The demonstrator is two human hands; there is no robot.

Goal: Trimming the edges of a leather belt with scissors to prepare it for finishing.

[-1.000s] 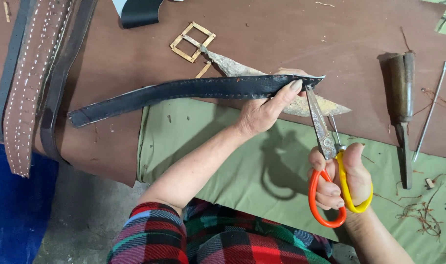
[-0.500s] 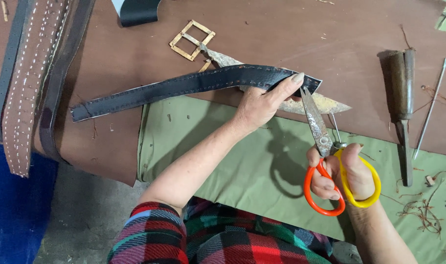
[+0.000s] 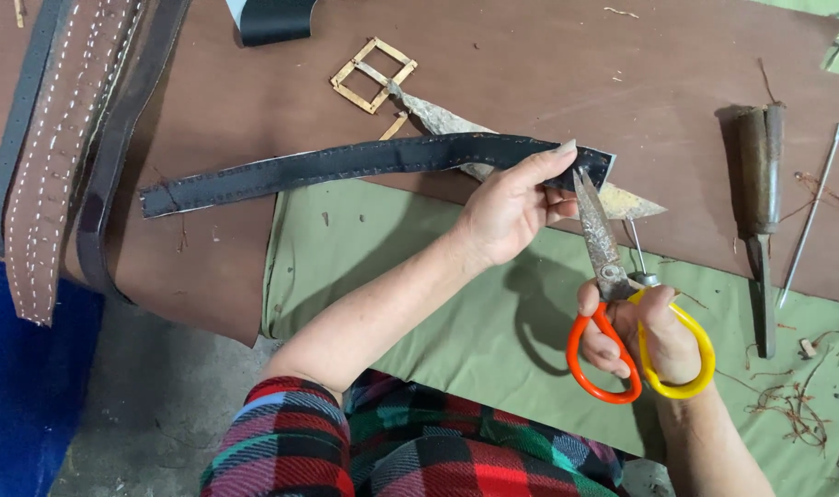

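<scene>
Strap [image 3: 346, 166], black leather w/ stitch holes along edges, lies across brown leather sheet [image 3: 548, 64] on bench; right end lifted off the sheet. Left hand [image 3: 511, 207]: fingers pinching strap near its right end, index stretched along top edge. Right hand [image 3: 645, 331]: fingers pressed through orange and yellow loops of scissors [image 3: 613, 276]. Blades rusty, nearly closed, tips at strap's end, just beside left fingertips. Green cloth [image 3: 419, 304] under both forearms. Brass buckle [image 3: 373, 75] on sheet above strap, apart from it. Stitched brown straps [image 3: 56, 156] hang at far left. Awl w/ dark handle [image 3: 760, 202] and thin metal rod [image 3: 810, 216] lie at right, well apart from hands. Thread scraps [image 3: 792, 405] at lower right.
</scene>
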